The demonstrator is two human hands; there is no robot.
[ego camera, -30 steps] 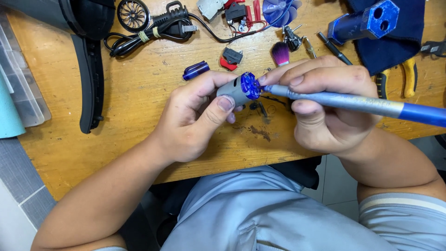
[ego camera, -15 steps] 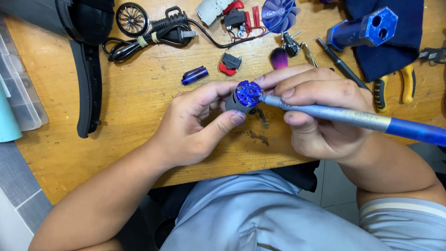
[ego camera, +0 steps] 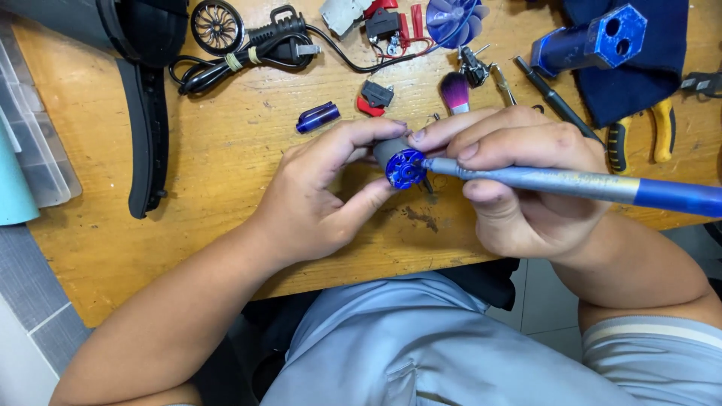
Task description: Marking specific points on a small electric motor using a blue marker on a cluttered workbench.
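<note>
- Head view: a wooden workbench (ego camera: 226, 195) fills the frame, with the person's light blue clothing at its near edge.
- A long black housing shell (ego camera: 143, 113) lies along the bench's left part, beside a clear plastic organiser box (ego camera: 37, 158) at the left edge.
- A dark blue cloth (ego camera: 647, 68) lies at the far right corner with a blue hexagonal handle piece (ego camera: 590, 41) resting on it.
- The left hand (ego camera: 316, 199) is clenched round a small motor (ego camera: 398, 162), thumb below it and fingertips above, holding it just over the bench middle with its blue end cap facing the camera.
- The right hand (ego camera: 526, 180) grasps a blue and grey soldering iron (ego camera: 587, 184) like a pen; the tip touches the motor's blue end.
- A black power cord with plug (ego camera: 256, 45) lies coiled at the far edge, next to a round black grille (ego camera: 216, 26).
- Yellow-handled pliers (ego camera: 662, 131) lie right of the right hand, partly hidden by it.
- A blue fan impeller (ego camera: 455, 15) sits at the far edge, near red wires and a switch (ego camera: 391, 26).
- A small purple-tipped brush (ego camera: 455, 92) lies just beyond the right fingers.
- A small dark blue cap (ego camera: 317, 116) lies beyond the left hand, apart from it.
</note>
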